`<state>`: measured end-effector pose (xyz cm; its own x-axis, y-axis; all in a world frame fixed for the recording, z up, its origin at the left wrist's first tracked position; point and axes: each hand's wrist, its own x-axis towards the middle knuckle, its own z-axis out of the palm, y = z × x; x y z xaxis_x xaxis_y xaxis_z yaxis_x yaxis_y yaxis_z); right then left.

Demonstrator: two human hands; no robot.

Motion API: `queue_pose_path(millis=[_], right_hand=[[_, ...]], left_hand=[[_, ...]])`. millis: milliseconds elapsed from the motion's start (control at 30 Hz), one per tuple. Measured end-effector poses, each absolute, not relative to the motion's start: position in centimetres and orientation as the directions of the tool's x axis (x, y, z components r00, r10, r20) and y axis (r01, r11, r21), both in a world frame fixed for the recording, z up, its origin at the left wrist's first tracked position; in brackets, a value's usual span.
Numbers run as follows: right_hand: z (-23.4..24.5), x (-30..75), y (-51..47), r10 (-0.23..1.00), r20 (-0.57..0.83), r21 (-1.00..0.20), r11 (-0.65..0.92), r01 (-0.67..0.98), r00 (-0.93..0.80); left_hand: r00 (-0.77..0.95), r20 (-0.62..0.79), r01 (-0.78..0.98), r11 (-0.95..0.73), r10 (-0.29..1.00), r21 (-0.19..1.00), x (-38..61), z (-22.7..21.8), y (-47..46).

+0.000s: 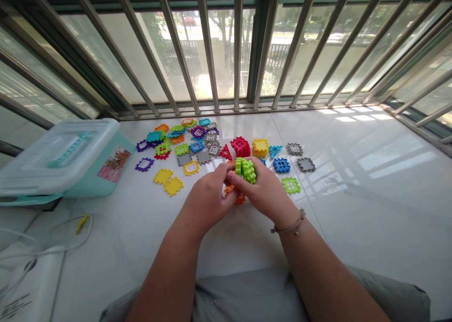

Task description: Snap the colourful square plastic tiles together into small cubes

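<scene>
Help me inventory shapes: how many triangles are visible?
2: a red triangle left of the red stack, a blue triangle right of the yellow stack; others may be hidden.

The held pieces (249, 170) are lime green, the box (84, 185) turquoise, its lid (35, 150) whitish.

The bare left forearm (176, 261) is slanting toward one o'clock, the bare right forearm (318, 261) toward eleven; the left grip (210, 192) and right grip (270, 188) are touching at twelve, both curling inward.

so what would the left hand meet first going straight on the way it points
The left hand would probably meet the green tiles, or else the right hand; depth there is hard to judge.
</scene>
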<state>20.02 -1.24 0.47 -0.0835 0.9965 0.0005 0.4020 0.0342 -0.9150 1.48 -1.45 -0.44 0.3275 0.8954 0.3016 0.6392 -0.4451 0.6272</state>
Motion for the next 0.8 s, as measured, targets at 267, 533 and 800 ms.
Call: queue_pose_path(millis=[267,533,800], right_hand=[[0.89,20.15,-1.36,0.995,-0.020,-0.937,0.015,0.350,-0.098],[1.10,20.17,-1.48,0.961,-0.039,-0.954,0.046,0.297,-0.273],[0.93,20.45,-1.57,0.921,-0.143,-0.964,-0.047,0.261,-0.363]], left_hand=[[0.312,0.266,0.575,-0.405,0.912,0.711,1.46,-0.86,-1.57],[0.365,0.500,0.522,-0.617,0.786,0.589,1.28,-0.56,-0.89],[0.410,0.466,0.462,-0.619,0.784,0.635,1.30,-0.67,-1.14]])
